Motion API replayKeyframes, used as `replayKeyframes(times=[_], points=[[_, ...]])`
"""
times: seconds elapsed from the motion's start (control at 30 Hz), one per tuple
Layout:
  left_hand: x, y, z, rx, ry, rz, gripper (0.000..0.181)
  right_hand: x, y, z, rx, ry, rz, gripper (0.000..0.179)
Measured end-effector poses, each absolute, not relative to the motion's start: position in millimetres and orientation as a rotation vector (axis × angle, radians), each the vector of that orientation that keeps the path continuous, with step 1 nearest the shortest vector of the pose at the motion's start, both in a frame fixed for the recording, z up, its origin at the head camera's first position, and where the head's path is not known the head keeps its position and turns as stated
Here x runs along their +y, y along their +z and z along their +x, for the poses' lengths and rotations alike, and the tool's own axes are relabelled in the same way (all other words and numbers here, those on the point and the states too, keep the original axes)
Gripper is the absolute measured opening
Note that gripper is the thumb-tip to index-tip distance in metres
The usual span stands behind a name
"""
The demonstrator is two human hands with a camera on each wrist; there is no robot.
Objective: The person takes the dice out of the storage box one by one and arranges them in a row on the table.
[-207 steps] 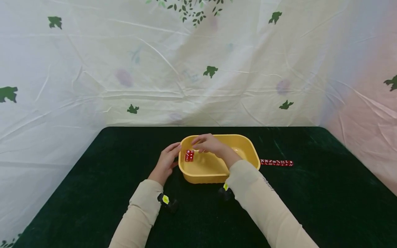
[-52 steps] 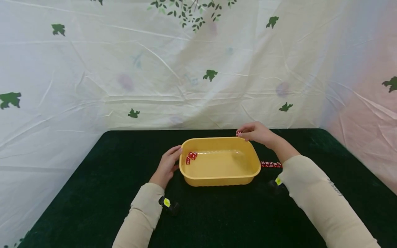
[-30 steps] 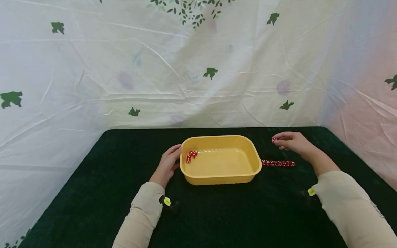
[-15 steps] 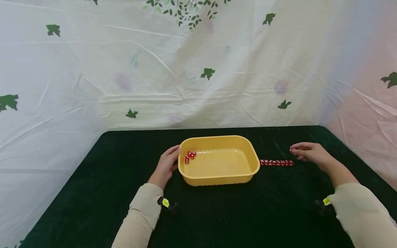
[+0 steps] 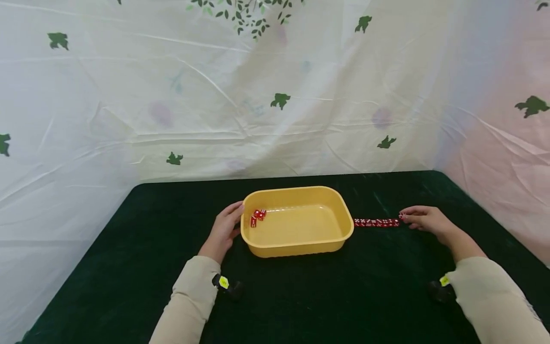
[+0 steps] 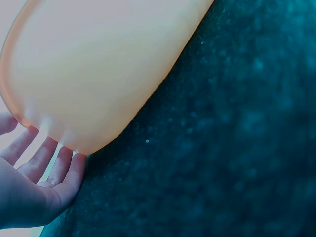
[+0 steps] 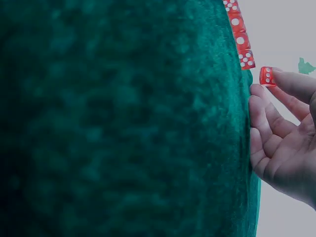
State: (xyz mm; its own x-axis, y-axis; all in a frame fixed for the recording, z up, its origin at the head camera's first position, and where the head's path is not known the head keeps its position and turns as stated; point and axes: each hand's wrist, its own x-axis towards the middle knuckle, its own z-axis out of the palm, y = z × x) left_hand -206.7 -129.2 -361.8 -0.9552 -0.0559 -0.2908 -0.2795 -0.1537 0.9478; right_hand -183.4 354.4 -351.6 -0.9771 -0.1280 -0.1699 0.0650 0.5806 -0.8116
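Note:
A red die with white dots is pinched between the thumb and fingers of my right hand. In the right wrist view it hovers just off the near end of a straight row of red dice, with a small gap between. That row runs along the cloth from the right side of a yellow plastic tub. Several loose red dice lie inside the tub at its left end. My left hand rests against the tub's left wall, its fingers spread and lightly bent along the outside.
Dark green velvety cloth covers the table. Behind it hangs a pale sheet printed with green leaf shapes, which also closes in both sides. A small black camera sits at the right wrist, another at the left.
My right hand has carried the die from over the tub's far right corner out to the right, then down to the row's end. My left hand has stayed at the tub.

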Motion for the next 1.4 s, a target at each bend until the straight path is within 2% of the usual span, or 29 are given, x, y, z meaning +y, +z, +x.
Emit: replayKeyframes(times=[1.4], points=[[-129.3, -359.0, -205.7, 1.890, 2.267, -0.377, 0.036, 349.9, -356.5, -181.5, 2.574, -1.289, -0.014, 0.044]])
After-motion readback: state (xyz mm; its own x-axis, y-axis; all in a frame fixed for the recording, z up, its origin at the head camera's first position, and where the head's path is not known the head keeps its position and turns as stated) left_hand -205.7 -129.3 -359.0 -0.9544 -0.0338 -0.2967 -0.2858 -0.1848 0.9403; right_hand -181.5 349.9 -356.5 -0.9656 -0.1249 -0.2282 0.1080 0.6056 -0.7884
